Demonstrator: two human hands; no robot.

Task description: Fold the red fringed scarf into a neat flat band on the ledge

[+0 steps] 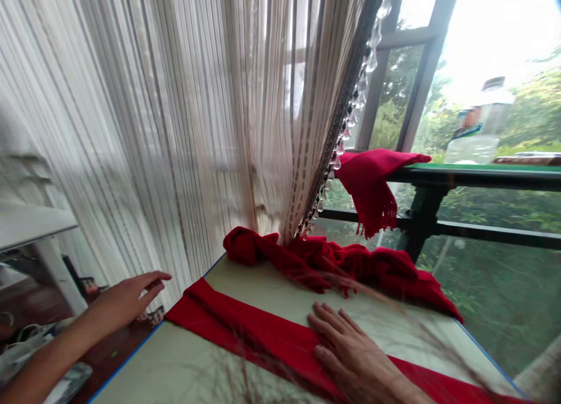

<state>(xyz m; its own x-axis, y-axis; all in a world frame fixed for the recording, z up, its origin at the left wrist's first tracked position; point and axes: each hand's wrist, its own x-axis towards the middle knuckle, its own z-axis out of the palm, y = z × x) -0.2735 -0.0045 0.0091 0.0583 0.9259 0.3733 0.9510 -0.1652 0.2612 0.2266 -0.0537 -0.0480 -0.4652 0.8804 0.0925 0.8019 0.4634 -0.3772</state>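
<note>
A red cloth strip (267, 337) is lying across the pale, blue-edged tabletop (162, 369), its long axis running slantwise from the table's far left edge toward the near right. It is looking soft, matte and flat, with a lengthwise crease showing near its far left end. The right hand (350, 348) is resting palm down on its middle, fingers extended and slightly apart, gripping nothing. The left hand (138, 296) is hovering empty just left of that end, fingers loosely apart. Farther off, a crumpled red cloth (381, 269) is bunching along the far edge, while a fringed red cloth (372, 182) is draping over the dark railing (495, 176) beside a sheer striped curtain (188, 129).
</note>
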